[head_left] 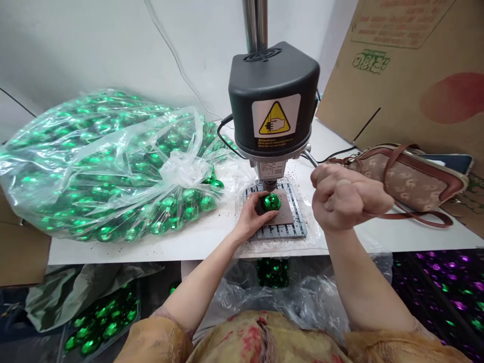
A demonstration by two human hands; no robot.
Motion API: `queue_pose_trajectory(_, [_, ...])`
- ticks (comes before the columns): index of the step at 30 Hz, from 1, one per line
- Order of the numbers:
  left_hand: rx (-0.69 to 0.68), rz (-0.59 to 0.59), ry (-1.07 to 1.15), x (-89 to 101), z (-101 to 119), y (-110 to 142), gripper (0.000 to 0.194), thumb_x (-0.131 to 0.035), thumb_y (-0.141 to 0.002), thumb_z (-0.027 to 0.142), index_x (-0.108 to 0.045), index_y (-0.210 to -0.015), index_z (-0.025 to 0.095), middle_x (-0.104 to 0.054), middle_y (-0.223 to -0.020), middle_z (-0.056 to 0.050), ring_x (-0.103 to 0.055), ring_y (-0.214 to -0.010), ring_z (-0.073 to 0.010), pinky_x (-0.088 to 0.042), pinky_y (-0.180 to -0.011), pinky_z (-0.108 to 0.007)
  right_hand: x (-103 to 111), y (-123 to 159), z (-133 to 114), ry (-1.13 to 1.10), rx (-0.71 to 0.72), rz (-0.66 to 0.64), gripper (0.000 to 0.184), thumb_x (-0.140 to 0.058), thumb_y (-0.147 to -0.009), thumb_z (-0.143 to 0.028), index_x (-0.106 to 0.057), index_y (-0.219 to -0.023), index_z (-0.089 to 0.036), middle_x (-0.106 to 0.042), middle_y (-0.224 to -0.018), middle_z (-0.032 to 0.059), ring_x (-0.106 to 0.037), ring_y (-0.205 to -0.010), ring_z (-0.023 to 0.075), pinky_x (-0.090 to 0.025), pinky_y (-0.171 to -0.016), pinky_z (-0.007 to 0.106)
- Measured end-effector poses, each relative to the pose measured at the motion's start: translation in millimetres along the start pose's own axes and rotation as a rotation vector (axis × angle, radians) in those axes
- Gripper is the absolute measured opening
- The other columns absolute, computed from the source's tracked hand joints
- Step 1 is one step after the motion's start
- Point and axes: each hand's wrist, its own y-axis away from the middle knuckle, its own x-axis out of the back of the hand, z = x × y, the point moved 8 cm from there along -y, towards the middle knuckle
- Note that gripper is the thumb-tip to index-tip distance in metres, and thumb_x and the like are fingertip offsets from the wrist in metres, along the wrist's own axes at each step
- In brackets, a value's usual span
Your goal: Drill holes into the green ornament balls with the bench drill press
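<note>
A pale, whitish wall [94, 45] fills the back, brighter toward the middle and greyer at the upper left. A thin white cable [176, 60] hangs down it in a loose curve. Against it stands a white table [124, 253], its front edge running across the view, its top dotted with dark specks. At the right rises a brown carton [401, 60] with red and green print. Light falls softly on the tabletop; beneath it is much darker.
</note>
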Motion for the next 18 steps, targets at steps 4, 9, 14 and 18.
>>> queue_pose_trajectory(4, [0.010,0.023,-0.004,-0.3,-1.4,-0.8,0.058,-0.089,-0.078,0.043,-0.065,-0.126,0.022,-0.069,-0.128,-0.011,-0.065,-0.122,-0.0310,-0.051,-0.109,-0.048,-6.7,-18.2,5.4,0.034,-0.160,0.060,0.054,-0.057,-0.093,-0.021,-0.023,-0.052,-0.018,-0.033,-0.047,-0.0044,-0.033,-0.041,0.0042,-0.026,-0.042,0.027])
queue_pose_trajectory(9, [-0.046,0.185,-0.105,10.4,18.8,11.7,0.050,-0.085,-0.081,0.043,-0.063,-0.119,0.020,-0.071,-0.115,-0.009,-0.069,-0.107,-0.0255,-0.056,-0.094,-0.040,-16.3,-52.2,19.7,0.073,-0.358,0.181,0.046,-0.064,-0.091,-0.024,-0.040,-0.052,-0.021,-0.038,-0.043,-0.0056,-0.033,-0.038,0.0063,-0.023,-0.041,0.030])
queue_pose_trajectory(14, [-0.452,-0.012,-0.429,-23.1,67.0,73.6,0.047,-0.080,-0.085,0.056,-0.063,-0.110,0.020,-0.070,-0.094,-0.006,-0.067,-0.089,-0.0218,-0.054,-0.080,-0.035,-20.7,-58.5,24.9,0.014,-0.359,0.205,0.046,-0.060,-0.092,-0.021,-0.034,-0.054,-0.022,-0.028,-0.045,-0.0067,-0.034,-0.039,0.0055,-0.021,-0.040,0.029])
queue_pose_trajectory(18, [-0.811,-0.205,-0.594,-46.4,84.6,116.8,0.060,-0.072,-0.087,0.068,-0.065,-0.119,0.017,-0.072,-0.102,-0.010,-0.068,-0.103,-0.0270,-0.057,-0.090,-0.040,-19.7,-55.3,24.8,0.018,-0.329,0.208,0.048,-0.059,-0.094,-0.023,-0.031,-0.055,-0.021,-0.026,-0.047,-0.0062,-0.036,-0.040,0.0030,-0.022,-0.040,0.026])
